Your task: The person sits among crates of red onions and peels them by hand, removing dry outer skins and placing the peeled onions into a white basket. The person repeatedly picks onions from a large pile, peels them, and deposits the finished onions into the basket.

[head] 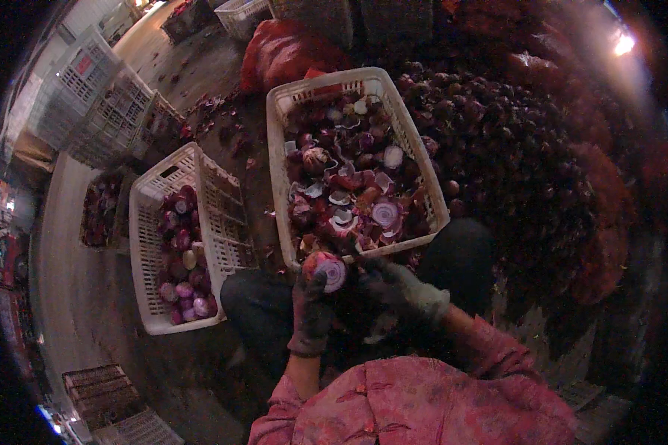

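My gloved left hand (312, 300) grips a red onion (325, 271) with one end cut off, its pale rings turned up beside my thumb. The onion is at the near rim of a white plastic crate (362, 255). My gloved right hand (392, 283) is just right of the onion, its fingers curled around a small dark tool (358, 246), perhaps a knife; shadow hides most of it. Inside the crate lie red onions, cut ends and loose skins (342, 214). A cut onion half (385, 213) shows its rings there.
To the left, a second white crate (145, 300) holds peeled red onions (183, 289). Unpeeled onions (495, 139) are heaped at right. A red mesh sack (289, 53) lies behind the middle crate. Stacked crates (106, 100) stand at far left. My knees flank the work area.
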